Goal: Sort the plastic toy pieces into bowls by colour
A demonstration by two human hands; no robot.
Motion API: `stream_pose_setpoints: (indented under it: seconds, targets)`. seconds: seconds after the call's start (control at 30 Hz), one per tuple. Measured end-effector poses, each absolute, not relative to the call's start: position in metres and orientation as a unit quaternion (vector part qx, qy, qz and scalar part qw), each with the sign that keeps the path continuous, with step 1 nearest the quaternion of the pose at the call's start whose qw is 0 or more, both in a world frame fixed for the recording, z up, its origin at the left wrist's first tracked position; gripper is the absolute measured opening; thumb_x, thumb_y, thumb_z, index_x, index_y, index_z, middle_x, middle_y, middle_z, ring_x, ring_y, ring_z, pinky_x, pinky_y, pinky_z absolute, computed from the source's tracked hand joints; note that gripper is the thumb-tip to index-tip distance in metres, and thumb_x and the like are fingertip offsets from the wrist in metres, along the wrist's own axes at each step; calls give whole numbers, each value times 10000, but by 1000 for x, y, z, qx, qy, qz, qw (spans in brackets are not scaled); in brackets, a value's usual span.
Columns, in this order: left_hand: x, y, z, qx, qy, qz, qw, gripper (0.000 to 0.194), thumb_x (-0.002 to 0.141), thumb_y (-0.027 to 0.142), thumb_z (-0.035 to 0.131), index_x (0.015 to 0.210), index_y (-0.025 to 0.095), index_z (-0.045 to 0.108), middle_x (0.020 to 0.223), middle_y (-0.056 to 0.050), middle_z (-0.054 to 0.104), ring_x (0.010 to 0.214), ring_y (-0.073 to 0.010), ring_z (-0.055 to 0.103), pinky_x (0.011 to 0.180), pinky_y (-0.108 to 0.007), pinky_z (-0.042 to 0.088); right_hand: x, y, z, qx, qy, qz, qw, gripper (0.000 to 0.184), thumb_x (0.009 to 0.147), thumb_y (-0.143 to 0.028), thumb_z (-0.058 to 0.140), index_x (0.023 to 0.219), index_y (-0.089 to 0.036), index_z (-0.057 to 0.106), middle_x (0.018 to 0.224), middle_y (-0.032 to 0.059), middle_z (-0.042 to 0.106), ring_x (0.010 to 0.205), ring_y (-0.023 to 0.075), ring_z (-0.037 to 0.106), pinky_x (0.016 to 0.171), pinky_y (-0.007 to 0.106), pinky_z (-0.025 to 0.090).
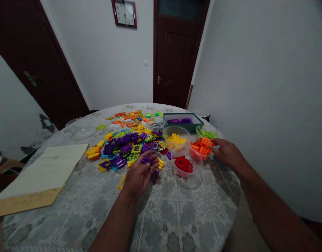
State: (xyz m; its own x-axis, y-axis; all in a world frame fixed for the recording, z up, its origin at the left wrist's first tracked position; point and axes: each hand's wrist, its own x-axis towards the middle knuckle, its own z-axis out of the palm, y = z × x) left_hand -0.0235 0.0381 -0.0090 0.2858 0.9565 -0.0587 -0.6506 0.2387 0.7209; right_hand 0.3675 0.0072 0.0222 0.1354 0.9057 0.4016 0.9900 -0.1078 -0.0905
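Note:
My left hand (138, 175) is turned palm up over the near side of the pile, its fingers curled around small purple plastic pieces (147, 160). Beside it spreads a heap of mixed interlocking toy pieces (125, 145), mostly purple, yellow, green and blue. My right hand (227, 154) reaches in from the right with bent fingers at the edge of a bowl of orange pieces (202, 147). Whatever those fingertips grip is hidden. Something blue shows under that hand. A clear bowl with red pieces (184, 164) stands between my hands.
Behind the red bowl are a clear bowl of yellow pieces (176, 138), a green-rimmed box (183, 117) with purple pieces and a container of green pieces (207, 133). Grey pieces (156, 126) sit in another tub. Cardboard and paper (42, 171) lie left on the patterned tablecloth (161, 224).

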Motion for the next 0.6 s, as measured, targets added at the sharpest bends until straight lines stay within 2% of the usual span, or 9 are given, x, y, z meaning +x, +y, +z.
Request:
stream_pose_setpoints:
  seconds: [0.1,0.23,0.37,0.5,0.6]
  targets:
    - [-22,35,-5,324,270,530,735,550,808,103,746,1322,211,581,1236,-137,711,1017,-227,741,862,-339,623,368,1,21,-747,-628,-114,185,418,981,-385,450,1200,-144,712,1185,166,749,1057,300,720,950,425,532]
    - [-18,30,-2,356,290,493,739,672,809,132,777,1411,253,502,1344,-170,671,978,-244,758,666,-292,631,363,-10,26,-742,-613,-138,235,405,985,-347,406,1128,-149,730,1137,168,757,1043,297,723,944,429,538]
    - [-15,30,-6,391,314,459,734,505,817,204,804,1281,208,605,1316,-187,689,981,-268,759,580,-263,607,348,-18,31,-721,-626,-130,267,370,975,-304,417,1120,-164,727,1129,148,756,1041,276,717,962,411,536]
    - [-16,31,-12,420,349,452,705,320,813,285,822,1085,166,703,1244,-181,727,964,-265,761,613,-265,610,311,-26,31,-679,-661,-83,309,334,974,-284,434,1101,-180,724,1141,133,748,1039,265,711,955,411,541]
    - [-16,31,-15,433,347,437,708,281,826,321,804,1029,138,739,1151,-186,753,900,-251,764,641,-282,610,271,-35,31,-634,-693,-22,342,297,988,-294,468,1121,-211,720,1159,110,750,1061,253,708,950,396,541]
